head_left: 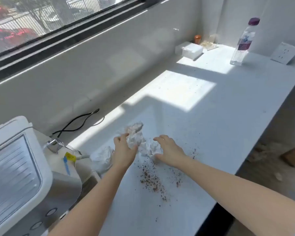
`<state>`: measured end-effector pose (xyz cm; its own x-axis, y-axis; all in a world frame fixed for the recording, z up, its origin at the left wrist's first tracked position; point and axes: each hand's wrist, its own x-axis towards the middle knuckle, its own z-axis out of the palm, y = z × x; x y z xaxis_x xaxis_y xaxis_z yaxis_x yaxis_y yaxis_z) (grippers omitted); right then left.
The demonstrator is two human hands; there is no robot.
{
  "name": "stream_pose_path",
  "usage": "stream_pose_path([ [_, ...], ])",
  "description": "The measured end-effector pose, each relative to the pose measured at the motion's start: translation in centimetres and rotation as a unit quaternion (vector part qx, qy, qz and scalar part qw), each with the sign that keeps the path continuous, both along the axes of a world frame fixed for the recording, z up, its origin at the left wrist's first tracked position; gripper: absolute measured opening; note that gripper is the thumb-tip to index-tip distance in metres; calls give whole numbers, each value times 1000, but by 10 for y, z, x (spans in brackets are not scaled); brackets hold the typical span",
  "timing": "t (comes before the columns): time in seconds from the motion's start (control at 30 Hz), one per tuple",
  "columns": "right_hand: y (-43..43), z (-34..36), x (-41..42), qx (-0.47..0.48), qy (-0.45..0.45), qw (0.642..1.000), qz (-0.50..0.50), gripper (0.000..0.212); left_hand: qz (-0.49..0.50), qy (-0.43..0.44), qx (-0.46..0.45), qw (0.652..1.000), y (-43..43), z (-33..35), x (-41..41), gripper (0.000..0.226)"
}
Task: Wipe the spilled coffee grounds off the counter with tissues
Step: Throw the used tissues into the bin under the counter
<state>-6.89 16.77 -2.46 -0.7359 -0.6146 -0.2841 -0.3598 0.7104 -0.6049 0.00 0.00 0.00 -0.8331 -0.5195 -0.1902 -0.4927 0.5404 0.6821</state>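
Left hand (124, 149) grips stained tissue (134, 136), right hand (168, 149) clutches another tissue (152, 149).
Halfway maybe: coffee grounds (152, 181) by both wrists not wiped yet.

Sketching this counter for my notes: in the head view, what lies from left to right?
White machine → loose crumpled tissue → left hand gripping a tissue wad → right hand holding a second tissue → water bottle → wall socket.

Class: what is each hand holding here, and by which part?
The left hand grips a crumpled tissue by its near end. The right hand cups a second tissue on the counter from its right side.
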Motion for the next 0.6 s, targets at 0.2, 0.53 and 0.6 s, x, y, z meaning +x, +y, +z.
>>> stream_pose_path([
  [0.2,-12,-30,1,11,43,999,-11,45,22,-49,-52,997,-5,-29,-11,35],
  [0.53,1,-22,7,-20,102,991,-79,18,92,15,-66,993,4,-33,7,18],
  [0.6,10,-15,8,-42,100,990,-95,18,118,59,-46,990,12,-22,8,14],
])
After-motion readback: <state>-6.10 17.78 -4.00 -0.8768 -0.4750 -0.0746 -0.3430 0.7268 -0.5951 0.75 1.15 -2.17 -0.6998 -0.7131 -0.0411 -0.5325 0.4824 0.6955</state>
